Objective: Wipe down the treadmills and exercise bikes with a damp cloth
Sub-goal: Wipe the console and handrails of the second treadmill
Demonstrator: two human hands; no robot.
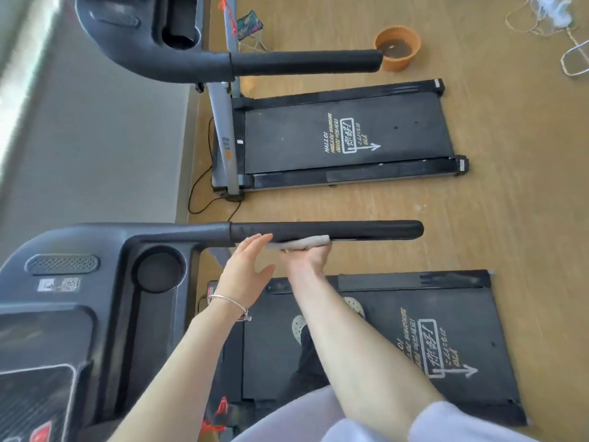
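Note:
I stand on the near treadmill, whose black belt (414,346) lies below me and whose console (63,298) is at the left. Its black foam handrail (350,230) runs across the middle of the view. My right hand (307,260) grips a pale grey cloth (306,242) and presses it against the near side of that handrail. My left hand (245,269), with a bracelet on the wrist, is flat with straight fingers; its fingertips reach the handrail just left of the cloth. A second treadmill (344,135) with its own handrail (306,60) stands further off.
An orange flowerpot (398,47) sits on the wooden floor beyond the far treadmill's handrail end. Loose cords and wire (573,59) lie at the top right. A black power cable (204,199) trails by the wall. A cup holder (159,271) sits in the console.

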